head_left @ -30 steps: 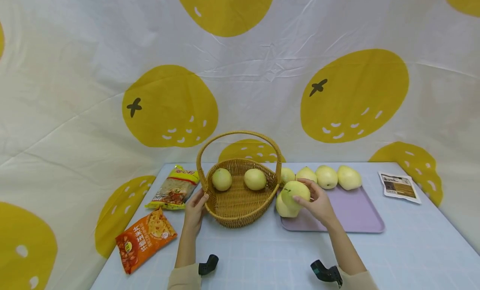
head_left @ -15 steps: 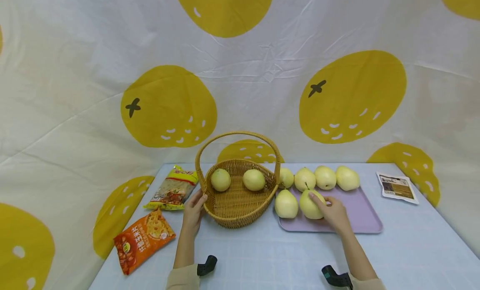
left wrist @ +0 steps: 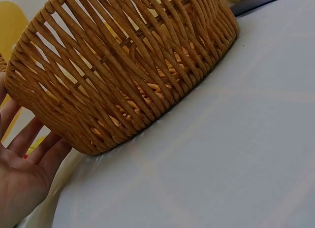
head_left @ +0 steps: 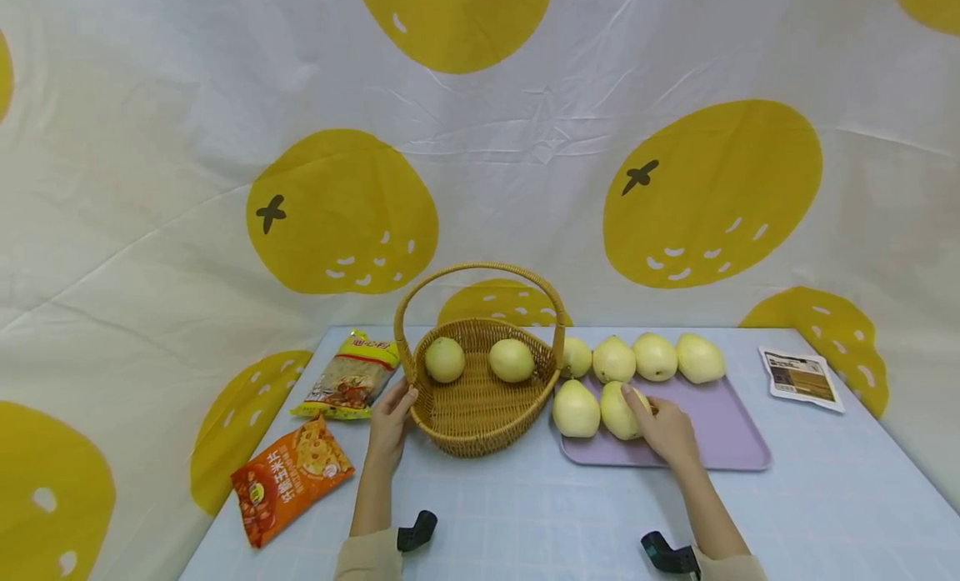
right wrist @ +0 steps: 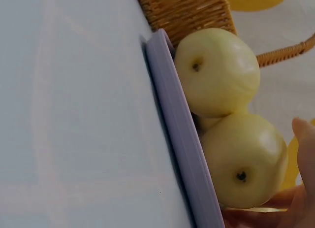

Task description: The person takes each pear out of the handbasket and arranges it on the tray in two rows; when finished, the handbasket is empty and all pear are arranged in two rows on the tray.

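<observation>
My left hand holds the near left rim of a wicker basket, thumb over the edge and fingers against the outer side. Two pale yellow pears sit in the basket, a left pear and a right pear. At the front of a purple tray, my right hand is around a pear, with its thumb over the top and fingers at the far side. A second front pear stands beside it on the tray, and they overlap in the right wrist view.
Behind these, several pears line the tray's back edge, next to the basket's tall handle. A yellow food packet and an orange snack bag lie to the left. A small white-and-brown pouch lies far right.
My right hand has carried the pear rightward and down from over the front left pear, onto the tray beside it; its stem no longer shows. The left hand and basket have stayed put.
</observation>
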`<action>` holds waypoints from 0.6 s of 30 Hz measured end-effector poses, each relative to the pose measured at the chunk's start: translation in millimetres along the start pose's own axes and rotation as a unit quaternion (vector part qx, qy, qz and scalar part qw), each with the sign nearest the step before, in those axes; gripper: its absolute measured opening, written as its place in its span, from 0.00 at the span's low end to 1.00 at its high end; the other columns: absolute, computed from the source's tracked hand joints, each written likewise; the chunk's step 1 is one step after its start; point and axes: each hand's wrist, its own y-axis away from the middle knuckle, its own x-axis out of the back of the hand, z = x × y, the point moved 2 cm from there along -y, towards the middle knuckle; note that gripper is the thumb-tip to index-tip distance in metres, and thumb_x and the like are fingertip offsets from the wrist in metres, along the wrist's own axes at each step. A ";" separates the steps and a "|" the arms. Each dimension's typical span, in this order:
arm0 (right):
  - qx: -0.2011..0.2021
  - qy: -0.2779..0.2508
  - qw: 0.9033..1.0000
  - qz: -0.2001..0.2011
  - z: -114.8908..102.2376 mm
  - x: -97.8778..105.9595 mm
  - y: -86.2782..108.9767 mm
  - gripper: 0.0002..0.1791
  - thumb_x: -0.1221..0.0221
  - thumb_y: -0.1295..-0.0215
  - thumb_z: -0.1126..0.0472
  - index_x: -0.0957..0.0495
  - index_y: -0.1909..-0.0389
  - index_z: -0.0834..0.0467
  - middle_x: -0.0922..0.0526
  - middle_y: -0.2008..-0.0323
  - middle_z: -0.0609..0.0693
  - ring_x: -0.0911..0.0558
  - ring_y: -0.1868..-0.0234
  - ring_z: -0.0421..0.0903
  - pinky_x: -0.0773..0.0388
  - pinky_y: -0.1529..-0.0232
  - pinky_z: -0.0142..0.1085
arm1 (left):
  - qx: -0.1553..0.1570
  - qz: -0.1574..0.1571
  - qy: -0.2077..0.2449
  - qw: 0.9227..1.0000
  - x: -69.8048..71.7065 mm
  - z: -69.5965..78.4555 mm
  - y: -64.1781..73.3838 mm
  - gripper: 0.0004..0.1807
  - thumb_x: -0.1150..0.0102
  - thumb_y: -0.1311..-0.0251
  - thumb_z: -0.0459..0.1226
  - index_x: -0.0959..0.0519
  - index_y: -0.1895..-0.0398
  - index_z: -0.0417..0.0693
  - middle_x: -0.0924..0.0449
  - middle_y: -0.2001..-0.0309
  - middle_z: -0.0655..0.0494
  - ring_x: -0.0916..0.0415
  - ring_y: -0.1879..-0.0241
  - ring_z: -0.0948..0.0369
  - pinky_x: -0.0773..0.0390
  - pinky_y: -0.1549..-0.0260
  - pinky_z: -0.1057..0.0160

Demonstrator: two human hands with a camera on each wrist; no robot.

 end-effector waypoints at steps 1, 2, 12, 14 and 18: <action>0.016 -0.011 1.000 -0.009 0.5 -0.6 0.1 0.40 0.53 0.36 0.33 0.27 0.46 0.66 0.23 0.51 0.69 0.25 0.51 0.65 0.28 0.53 0.53 | 0.000 0.001 0.000 1.000 0.0 -0.1 0.0 0.32 0.41 0.38 0.39 0.37 0.32 0.39 0.38 0.34 0.39 0.26 0.51 0.67 0.24 0.56 0.69; 0.031 -0.024 0.999 -0.019 1.0 -1.1 0.3 0.42 0.50 0.37 0.35 0.34 0.37 0.66 0.29 0.44 0.71 0.29 0.45 0.67 0.32 0.48 0.57 | 0.000 0.002 0.002 1.000 -0.1 -0.2 0.0 0.31 0.41 0.38 0.38 0.37 0.32 0.39 0.37 0.34 0.39 0.26 0.51 0.67 0.24 0.56 0.69; 0.144 -0.099 0.981 -0.081 8.5 1.3 3.2 0.53 0.30 0.50 0.55 0.51 0.28 0.65 0.38 0.38 0.72 0.30 0.45 0.64 0.31 0.51 0.54 | -0.002 -0.001 0.002 1.000 -0.3 -1.3 -0.3 0.31 0.42 0.37 0.38 0.37 0.32 0.40 0.38 0.34 0.39 0.28 0.45 0.59 0.23 0.56 0.69; 0.148 -0.103 0.980 -0.082 10.1 1.8 2.1 0.53 0.29 0.51 0.57 0.50 0.29 0.66 0.37 0.38 0.71 0.29 0.47 0.62 0.29 0.53 0.50 | -0.002 -0.003 0.001 1.000 -0.1 -1.3 -0.4 0.31 0.41 0.37 0.38 0.37 0.32 0.40 0.38 0.34 0.39 0.29 0.44 0.58 0.23 0.56 0.69; 0.144 -0.105 0.981 -0.080 13.0 2.2 -0.2 0.51 0.29 0.51 0.57 0.46 0.30 0.66 0.33 0.40 0.68 0.27 0.53 0.56 0.29 0.58 0.42 | -0.005 -0.004 0.007 1.000 0.6 -1.0 -0.5 0.31 0.41 0.37 0.38 0.37 0.32 0.40 0.38 0.34 0.40 0.28 0.44 0.58 0.23 0.56 0.69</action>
